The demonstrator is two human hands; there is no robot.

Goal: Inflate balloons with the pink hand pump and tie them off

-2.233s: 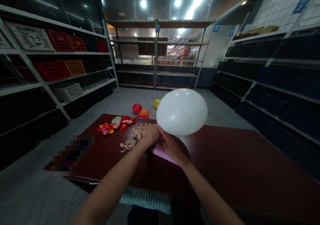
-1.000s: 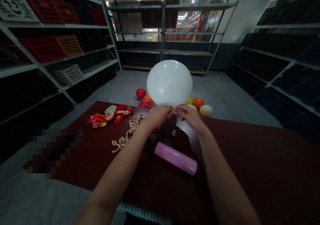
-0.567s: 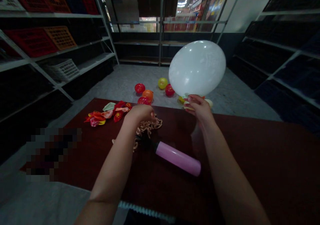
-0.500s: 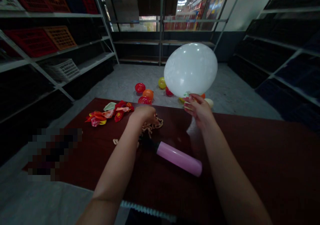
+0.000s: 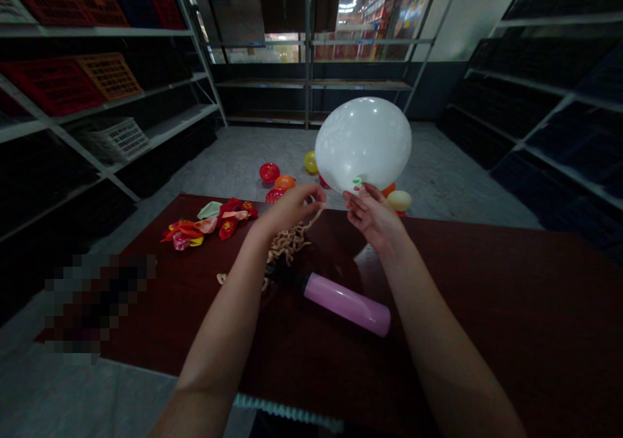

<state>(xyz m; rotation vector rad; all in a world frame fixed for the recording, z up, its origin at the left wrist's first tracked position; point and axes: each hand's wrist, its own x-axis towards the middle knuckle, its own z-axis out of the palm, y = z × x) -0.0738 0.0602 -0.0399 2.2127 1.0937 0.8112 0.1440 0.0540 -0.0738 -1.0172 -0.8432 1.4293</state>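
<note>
White latex first: an inflated white balloon (image 5: 363,136) is up in the air above the far edge of the table (image 5: 487,308), neck pointing down. The right hand (image 5: 374,216) is under it, fingertips closed on the neck. Only the small rolled lip shows above them, and the grip itself is hidden.

The left hand (image 5: 294,207) is just beside it, not touching, with thumb and forefinger pinched on a tan strand (image 5: 314,217). The strand runs down to a heap of tan curls (image 5: 287,246) on the table. Whether these are string or ribbon is hard to tell in the dim light.

A pink pump (image 5: 348,303) lies on the table between the forearms. Its dark end points toward the curls and blends into the dark red tabletop.

Flat balloons (image 5: 209,222), mostly red, lie in a small pile to the left, well apart from the hands.

Round balloons (image 5: 269,172) sit on the floor beyond the table; several are partly hidden behind the hands and the white balloon.

A pixelated block (image 5: 97,298) covers the left table corner. A pale ribbed object (image 5: 287,412) at the near edge is cut off by the frame.
</note>
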